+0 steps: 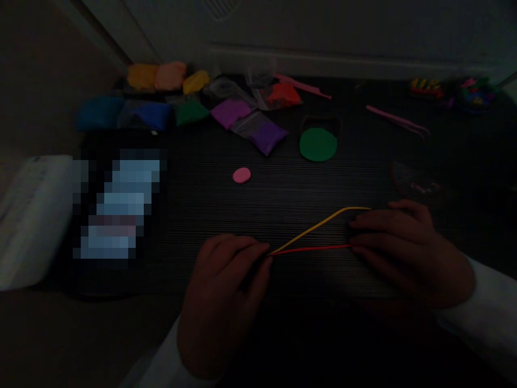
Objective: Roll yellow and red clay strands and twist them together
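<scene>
Between my hands run two thin strands that look like rolled modelling clay, a yellow strand (315, 229) and a red strand (311, 249). Their left ends meet in the pinched thumb and fingers of my left hand (226, 291). My right hand (399, 248) has its fingertips closed on the red strand's right end. The yellow strand bows upward, and its other end lies just above my right fingertips. Beyond the strands, a flat pink clay disc (242, 175) and a larger green clay disc (318, 144) rest on the dark table.
Bags of coloured clay, among them a purple bag (266, 132) and a blue bag (149, 115), line the back left. Pink tools, one a pair of tweezers (398, 119), lie farther back. A phone with a blurred screen (121, 207) and white paper roll (38, 215) sit left.
</scene>
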Demonstrator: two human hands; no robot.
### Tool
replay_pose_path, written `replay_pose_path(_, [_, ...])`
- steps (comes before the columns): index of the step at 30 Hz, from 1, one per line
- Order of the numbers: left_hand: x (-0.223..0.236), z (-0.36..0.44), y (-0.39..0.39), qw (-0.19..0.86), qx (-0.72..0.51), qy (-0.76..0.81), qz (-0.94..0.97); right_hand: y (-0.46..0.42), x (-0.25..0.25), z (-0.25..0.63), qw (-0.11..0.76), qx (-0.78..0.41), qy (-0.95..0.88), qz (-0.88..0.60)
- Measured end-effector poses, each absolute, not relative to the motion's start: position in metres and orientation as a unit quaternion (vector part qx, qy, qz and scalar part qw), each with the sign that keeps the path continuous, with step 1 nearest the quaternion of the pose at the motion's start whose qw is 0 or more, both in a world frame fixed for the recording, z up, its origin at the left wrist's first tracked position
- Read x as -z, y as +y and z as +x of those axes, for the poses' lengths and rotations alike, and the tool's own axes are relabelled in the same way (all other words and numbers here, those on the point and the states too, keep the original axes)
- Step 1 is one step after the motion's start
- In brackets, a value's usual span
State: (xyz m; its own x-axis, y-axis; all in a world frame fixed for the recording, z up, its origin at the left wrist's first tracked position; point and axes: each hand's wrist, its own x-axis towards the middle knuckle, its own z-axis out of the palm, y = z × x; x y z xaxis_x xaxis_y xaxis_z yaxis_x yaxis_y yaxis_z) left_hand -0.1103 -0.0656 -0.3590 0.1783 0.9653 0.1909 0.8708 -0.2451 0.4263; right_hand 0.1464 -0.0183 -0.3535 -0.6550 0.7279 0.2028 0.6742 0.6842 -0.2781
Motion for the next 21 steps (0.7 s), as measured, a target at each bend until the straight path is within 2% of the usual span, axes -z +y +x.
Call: replay_pose_path(21, [0.356, -0.111, -0.066, 0.126, -0.202, 0.622, 0.746, 0.018, 0.353, 0.144, 0.143, -0.063, -0.906, -0.393])
